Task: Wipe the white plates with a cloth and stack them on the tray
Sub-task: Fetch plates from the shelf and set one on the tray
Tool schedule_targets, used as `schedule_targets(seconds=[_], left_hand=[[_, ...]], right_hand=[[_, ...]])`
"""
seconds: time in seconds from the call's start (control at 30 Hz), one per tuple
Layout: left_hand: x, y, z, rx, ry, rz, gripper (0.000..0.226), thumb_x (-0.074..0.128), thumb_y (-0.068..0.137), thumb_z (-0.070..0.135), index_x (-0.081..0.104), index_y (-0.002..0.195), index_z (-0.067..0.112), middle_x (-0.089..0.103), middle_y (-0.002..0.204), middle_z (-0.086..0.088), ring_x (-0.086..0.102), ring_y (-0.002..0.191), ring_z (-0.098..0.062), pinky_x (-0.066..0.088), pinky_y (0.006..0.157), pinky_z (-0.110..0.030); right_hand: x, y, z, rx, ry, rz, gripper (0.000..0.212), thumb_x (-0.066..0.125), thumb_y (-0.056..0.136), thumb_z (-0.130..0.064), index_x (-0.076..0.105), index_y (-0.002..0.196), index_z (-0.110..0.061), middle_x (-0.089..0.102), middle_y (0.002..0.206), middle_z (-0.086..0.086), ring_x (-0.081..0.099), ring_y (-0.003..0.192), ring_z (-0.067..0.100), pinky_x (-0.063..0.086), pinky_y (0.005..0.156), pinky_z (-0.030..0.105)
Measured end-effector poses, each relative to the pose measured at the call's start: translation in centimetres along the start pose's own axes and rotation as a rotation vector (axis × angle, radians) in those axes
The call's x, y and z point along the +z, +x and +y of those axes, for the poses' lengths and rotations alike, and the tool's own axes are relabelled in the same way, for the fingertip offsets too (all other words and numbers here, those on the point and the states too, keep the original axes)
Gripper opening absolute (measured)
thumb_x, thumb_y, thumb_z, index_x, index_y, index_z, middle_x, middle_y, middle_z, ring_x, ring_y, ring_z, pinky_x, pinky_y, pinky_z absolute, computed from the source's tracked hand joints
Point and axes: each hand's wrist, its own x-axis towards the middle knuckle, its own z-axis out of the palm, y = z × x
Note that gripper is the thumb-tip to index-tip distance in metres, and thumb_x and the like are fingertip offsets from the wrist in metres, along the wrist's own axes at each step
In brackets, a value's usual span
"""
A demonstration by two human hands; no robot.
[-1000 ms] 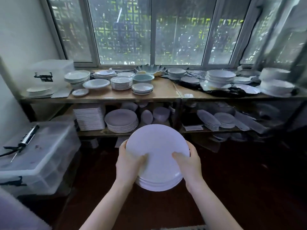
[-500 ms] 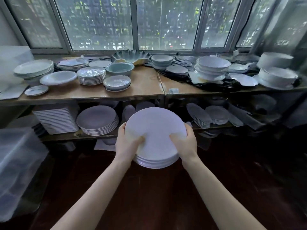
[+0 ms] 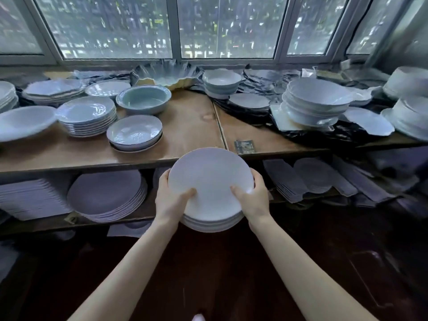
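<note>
Location: stack of plates is held in the air, just in front of the table edge.
Left hand: grips the left rim, thumb on top.
Right hand: grips the right rim likewise.
Handling: probably heavy, rigid, smooth and breakable; best supported under opposite rims.
Writing: dark label on the table, unreadable.

Bare counter strip right of rimmed bowl; green bowl behind, black sheeting farther right

Plate stack before shelf
</note>
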Motion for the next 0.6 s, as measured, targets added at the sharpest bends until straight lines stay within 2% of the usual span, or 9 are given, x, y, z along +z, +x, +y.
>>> schedule_targets(seconds=[0.07,0.13,0.27,0.33,0.5,0.6], left_hand=[[1.5,4.1,0.6,-0.03,-0.002,0.006,0.085,0.075,0.057,0.028,0.048,0.137,0.033,0.062,0.119,0.016,0.059,0.119,-0.02,0.047,0.106,-0.05],[3.1,7.8,1.1,-0.05,-0.006,0.014,0.083,0.075,0.056,0.029,0.046,0.133,0.04,0.06,0.115,0.023,0.059,0.117,-0.02,0.048,0.106,-0.049],[6.5,15.3,1.2,-0.079,-0.012,0.044,0.082,0.075,0.056,0.028,0.045,0.131,0.039,0.059,0.114,0.024,0.06,0.116,-0.021,0.047,0.106,-0.049],[8.8,19.6,0.9,-0.081,-0.008,0.083,0.079,0.074,0.056,0.027,0.046,0.128,0.039,0.059,0.115,0.024,0.059,0.117,-0.019,0.048,0.105,-0.047],[12.4,26.7,0.5,-0.057,-0.043,0.155,0.072,0.079,0.066,0.011,0.046,0.125,0.034,0.061,0.118,0.013,0.06,0.113,-0.014,0.051,0.09,-0.031],[13.7,30.9,0.1,-0.099,-0.06,0.175,0.076,0.079,0.069,0.008,0.044,0.132,0.03,0.06,0.117,0.014,0.06,0.111,-0.011,0.05,0.084,-0.029]], right_hand=[[1.0,4.3,0.1,0.015,-0.005,0.002,0.053,0.072,0.08,-0.009,0.048,0.117,-0.039,0.057,0.103,-0.024,0.056,0.094,-0.006,0.044,0.069,0.01],[1.8,8.5,0.0,0.027,-0.023,-0.002,0.054,0.073,0.079,-0.01,0.048,0.117,-0.04,0.057,0.103,-0.024,0.056,0.095,-0.006,0.043,0.069,0.009],[3.6,17.5,0.8,0.058,-0.028,-0.035,0.051,0.073,0.08,-0.012,0.05,0.119,-0.038,0.059,0.104,-0.022,0.057,0.097,0.001,0.046,0.076,0.02],[4.5,22.7,1.6,0.064,-0.039,-0.07,0.052,0.072,0.08,-0.012,0.053,0.125,-0.03,0.06,0.107,-0.017,0.059,0.1,0.007,0.047,0.079,0.023],[6.2,31.3,2.8,0.073,-0.031,-0.139,0.056,0.071,0.081,-0.009,0.05,0.128,-0.03,0.061,0.117,-0.005,0.059,0.108,0.016,0.052,0.089,0.034],[7.9,36.2,3.3,0.078,-0.024,-0.192,0.056,0.07,0.081,-0.007,0.048,0.125,-0.032,0.059,0.119,-0.004,0.058,0.107,0.014,0.052,0.087,0.03]])
